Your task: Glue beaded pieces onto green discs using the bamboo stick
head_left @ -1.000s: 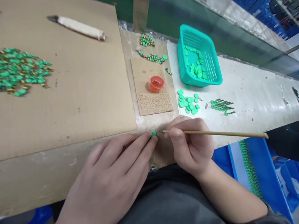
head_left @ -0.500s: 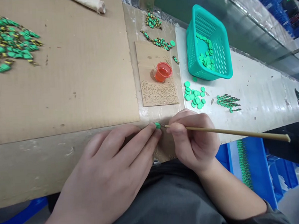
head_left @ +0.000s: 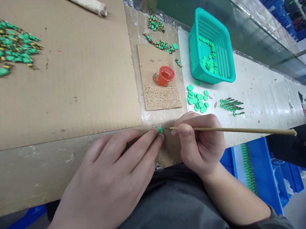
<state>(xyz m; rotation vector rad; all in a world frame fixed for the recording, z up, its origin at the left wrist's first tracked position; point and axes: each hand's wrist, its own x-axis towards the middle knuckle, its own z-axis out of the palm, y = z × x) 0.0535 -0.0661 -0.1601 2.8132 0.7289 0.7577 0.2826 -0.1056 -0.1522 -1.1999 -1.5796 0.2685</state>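
Between the fingertips of my left hand is a small green disc, held at the table's near edge. My right hand pinches a thin wooden stick near its narrow end. The stick's fine dark tip points left at the disc, with a small gap showing between them. Beyond my hands, a small red cup with liquid in it stands on a speckled cardboard square. Loose green discs lie right of that square.
A teal plastic basket holds more green discs. Green, yellow and dark pieces are heaped on the cardboard sheet at left. Near the far edge lies a pale roll. Blue trays stand below the table at right.
The stick's tip has drawn back slightly to the right from the disc. My left hand keeps its hold on the disc. The whole view has shifted a little.
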